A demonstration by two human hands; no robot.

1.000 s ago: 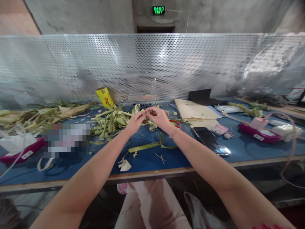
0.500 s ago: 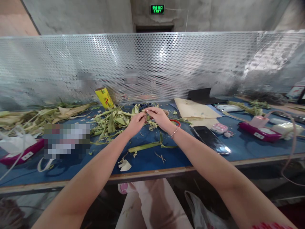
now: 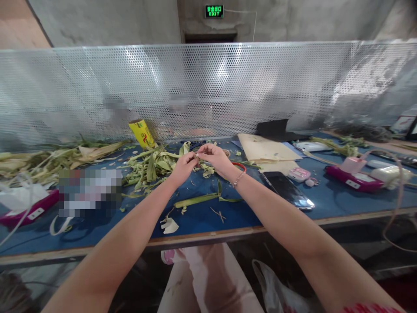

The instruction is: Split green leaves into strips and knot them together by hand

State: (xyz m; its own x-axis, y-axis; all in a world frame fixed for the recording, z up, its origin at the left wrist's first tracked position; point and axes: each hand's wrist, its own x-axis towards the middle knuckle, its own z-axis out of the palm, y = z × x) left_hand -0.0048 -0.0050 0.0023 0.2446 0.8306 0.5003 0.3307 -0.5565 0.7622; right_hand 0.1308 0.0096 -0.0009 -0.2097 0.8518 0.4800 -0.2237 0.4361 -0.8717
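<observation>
My left hand [image 3: 185,167] and my right hand [image 3: 213,157] meet fingertip to fingertip over the far part of the blue table [image 3: 130,232]. Both are closed in a pinch. Whatever small thing lies between the fingers is too small and hidden to name. Just left of and behind the hands is a heap of pale green leaf pieces [image 3: 151,167]. Nearer me, below the hands, lie a long green stalk [image 3: 195,201], a crossed pair of thin twigs [image 3: 218,214] and a pale torn scrap [image 3: 170,225].
A yellow tube [image 3: 142,133] leans by the perforated metal screen [image 3: 208,82]. To the right are brown paper [image 3: 265,150], a phone [image 3: 288,190], a pink case [image 3: 299,174] and a magenta power strip [image 3: 353,178]. Another power strip [image 3: 32,215] and dry stalks [image 3: 94,154] lie left.
My right fingers have shifted slightly left and down against the left fingertips. My left hand stays almost in place, and the table items are unchanged apart from a small camera shift.
</observation>
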